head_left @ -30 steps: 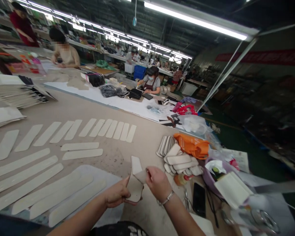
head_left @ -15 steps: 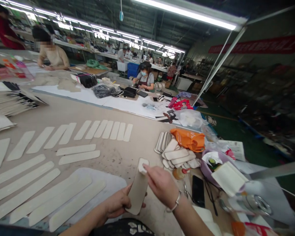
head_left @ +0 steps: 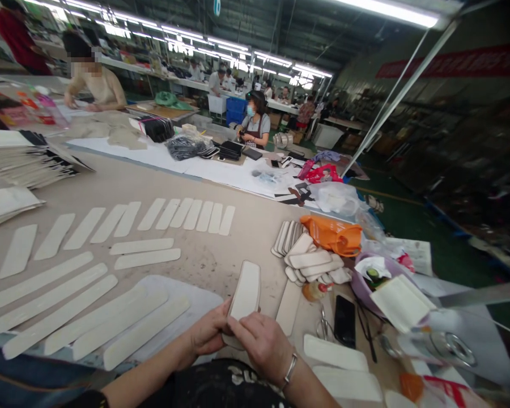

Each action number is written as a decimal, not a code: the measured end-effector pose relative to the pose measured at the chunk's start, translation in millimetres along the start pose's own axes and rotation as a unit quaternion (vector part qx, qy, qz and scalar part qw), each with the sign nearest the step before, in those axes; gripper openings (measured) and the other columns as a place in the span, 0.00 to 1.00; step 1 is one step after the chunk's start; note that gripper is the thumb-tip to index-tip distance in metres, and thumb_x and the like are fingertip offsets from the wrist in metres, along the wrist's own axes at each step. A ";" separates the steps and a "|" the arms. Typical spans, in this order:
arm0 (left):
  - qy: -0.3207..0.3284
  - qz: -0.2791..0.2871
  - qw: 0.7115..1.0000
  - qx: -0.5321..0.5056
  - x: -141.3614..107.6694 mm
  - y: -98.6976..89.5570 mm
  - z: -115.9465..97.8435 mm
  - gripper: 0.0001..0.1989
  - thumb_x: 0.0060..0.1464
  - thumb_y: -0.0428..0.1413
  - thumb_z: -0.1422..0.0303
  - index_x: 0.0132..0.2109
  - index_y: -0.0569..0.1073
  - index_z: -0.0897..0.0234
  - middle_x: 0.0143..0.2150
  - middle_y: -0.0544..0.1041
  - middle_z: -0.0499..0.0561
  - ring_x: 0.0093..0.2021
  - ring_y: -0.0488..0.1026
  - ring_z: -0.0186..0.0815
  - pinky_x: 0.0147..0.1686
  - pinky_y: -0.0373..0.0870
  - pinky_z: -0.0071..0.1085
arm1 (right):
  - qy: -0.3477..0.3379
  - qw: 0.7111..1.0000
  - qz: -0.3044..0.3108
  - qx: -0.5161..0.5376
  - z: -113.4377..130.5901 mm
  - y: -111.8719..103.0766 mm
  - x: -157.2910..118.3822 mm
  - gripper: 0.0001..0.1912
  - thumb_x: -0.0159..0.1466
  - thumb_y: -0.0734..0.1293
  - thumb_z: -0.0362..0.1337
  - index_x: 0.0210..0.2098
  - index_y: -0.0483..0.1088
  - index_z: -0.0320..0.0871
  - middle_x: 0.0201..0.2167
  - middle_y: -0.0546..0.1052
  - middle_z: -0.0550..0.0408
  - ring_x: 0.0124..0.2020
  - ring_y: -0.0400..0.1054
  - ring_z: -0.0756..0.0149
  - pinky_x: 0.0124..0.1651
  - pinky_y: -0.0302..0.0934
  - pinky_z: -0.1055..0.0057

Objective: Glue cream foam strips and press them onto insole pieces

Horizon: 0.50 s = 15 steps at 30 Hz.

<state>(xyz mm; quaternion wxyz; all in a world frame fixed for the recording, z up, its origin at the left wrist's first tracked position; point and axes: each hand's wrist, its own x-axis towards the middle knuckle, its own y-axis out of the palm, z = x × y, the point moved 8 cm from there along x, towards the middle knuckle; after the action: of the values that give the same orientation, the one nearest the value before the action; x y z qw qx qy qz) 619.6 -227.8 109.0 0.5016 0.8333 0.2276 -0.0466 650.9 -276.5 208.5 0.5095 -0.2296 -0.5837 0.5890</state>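
Between my two hands is a long round-cornered panel, beige at its edge, with a white strip lying along its upper face. My left hand grips its left side near the lower end. My right hand closes on the near end, its thumb and fingers pressed at the strip. The underside of the panel and some fingertips are hidden. Right of my hands a similar beige panel lies on the table. Farther back is a pile of finished-looking padded pieces.
Rows of white strips cover the table's left side. To the right are scissors, a phone, a small amber bottle, an orange bag, a purple basin and more white pieces. Co-workers sit beyond.
The white piece was bunched at the panel's far end; now a strip lies along its face. My right hand has moved down from the far end to the near end.
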 end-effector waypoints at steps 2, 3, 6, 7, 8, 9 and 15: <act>0.005 0.008 1.000 -0.011 0.6 -0.3 0.1 0.32 0.33 0.53 0.83 0.49 0.70 0.60 0.37 0.75 0.48 0.40 0.72 0.37 0.39 0.66 0.29 | -0.002 1.000 -0.011 -0.001 1.4 -1.6 0.2 0.20 0.65 0.56 0.30 0.56 0.60 0.34 0.32 0.73 0.48 0.36 0.66 0.63 0.39 0.63 0.66; 0.005 0.011 1.000 -0.015 0.8 -0.2 0.2 0.32 0.33 0.52 0.84 0.49 0.70 0.60 0.37 0.75 0.48 0.40 0.72 0.37 0.39 0.66 0.29 | 0.000 1.000 -0.014 -0.002 1.5 -2.1 0.4 0.19 0.65 0.56 0.30 0.56 0.60 0.34 0.32 0.73 0.48 0.36 0.66 0.63 0.39 0.63 0.66; 0.005 0.021 0.999 -0.040 0.7 0.0 -1.1 0.34 0.32 0.51 0.83 0.51 0.69 0.60 0.41 0.75 0.50 0.43 0.72 0.39 0.41 0.67 0.29 | 0.002 1.000 -0.013 -0.005 2.5 -1.5 1.3 0.18 0.65 0.56 0.30 0.55 0.62 0.34 0.31 0.73 0.48 0.36 0.66 0.63 0.38 0.63 0.67; 0.006 0.026 0.998 -0.055 0.6 -0.1 -2.3 0.35 0.31 0.50 0.83 0.52 0.69 0.61 0.42 0.75 0.50 0.44 0.72 0.40 0.43 0.67 0.30 | 0.002 1.000 -0.013 -0.008 3.2 -0.8 1.6 0.18 0.65 0.56 0.30 0.54 0.62 0.34 0.31 0.73 0.49 0.35 0.65 0.64 0.38 0.63 0.67; 0.005 0.031 0.997 -0.074 0.5 -0.2 -3.3 0.35 0.31 0.50 0.81 0.53 0.68 0.61 0.44 0.75 0.51 0.45 0.72 0.41 0.44 0.67 0.31 | 0.000 1.000 -0.014 -0.011 3.9 0.0 1.7 0.17 0.65 0.57 0.29 0.53 0.63 0.34 0.30 0.72 0.50 0.34 0.65 0.64 0.37 0.62 0.68; 0.000 0.036 0.995 -0.093 0.5 -0.6 -3.8 0.35 0.32 0.50 0.80 0.53 0.67 0.62 0.45 0.75 0.52 0.46 0.72 0.42 0.45 0.67 0.33 | -0.001 1.000 -0.015 -0.014 4.6 1.0 1.8 0.16 0.65 0.57 0.29 0.52 0.64 0.35 0.30 0.72 0.50 0.34 0.65 0.64 0.37 0.62 0.68; -0.045 0.012 0.990 -0.132 5.3 -10.0 6.6 0.22 0.50 0.53 0.69 0.53 0.67 0.67 0.49 0.75 0.60 0.49 0.72 0.47 0.48 0.67 0.41 | -0.007 1.000 -0.016 -0.006 9.9 12.6 -0.2 0.14 0.64 0.57 0.29 0.48 0.67 0.37 0.28 0.72 0.52 0.32 0.65 0.65 0.34 0.61 0.68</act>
<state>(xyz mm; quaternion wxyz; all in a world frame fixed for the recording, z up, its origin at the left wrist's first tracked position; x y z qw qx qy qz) 621.0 -227.8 95.9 0.6173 0.7597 0.1987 -0.0481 638.2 -278.6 198.9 0.5129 -0.2193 -0.5946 0.5791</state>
